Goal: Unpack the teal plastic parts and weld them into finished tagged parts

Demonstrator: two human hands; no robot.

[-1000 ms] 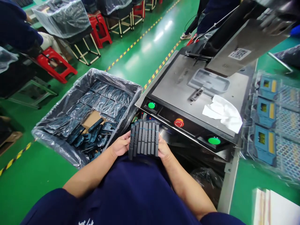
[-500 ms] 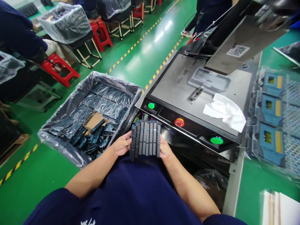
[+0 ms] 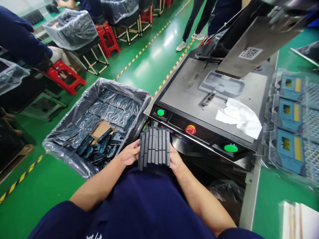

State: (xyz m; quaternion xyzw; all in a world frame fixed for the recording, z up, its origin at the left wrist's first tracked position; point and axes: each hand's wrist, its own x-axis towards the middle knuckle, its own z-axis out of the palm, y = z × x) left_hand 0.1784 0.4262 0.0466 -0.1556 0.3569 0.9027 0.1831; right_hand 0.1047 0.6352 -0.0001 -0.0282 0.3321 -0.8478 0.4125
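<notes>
- Our left hand [image 3: 129, 153] and right hand [image 3: 175, 160] grasp a stack of dark parts [image 3: 154, 148] from either side, clenching it between them with the fingers curled round its ends.
- The stack stands as a row of slim pieces on edge, just above our navy shirt [image 3: 129, 199], between the bin and the front edge of the machine.
- Since the last views, our hands and the stack have barely shifted. The scene has only swung a little with our head, bringing a standing person's legs [image 3: 191, 23] further into view.
- Just beside our left hand, a plastic-lined bin [image 3: 62, 156] holds layers of dark parts, with cardboard [image 3: 101, 129] showing in the middle.
- Ahead of our right hand is the machine's steel plate [image 3: 211, 89], with a white cloth [image 3: 239, 114] on it. Below the plate are a red stop button [image 3: 190, 129] and a green button [image 3: 230, 148].
- Farther right lie blue parts in clear bags [image 3: 290, 113].
</notes>
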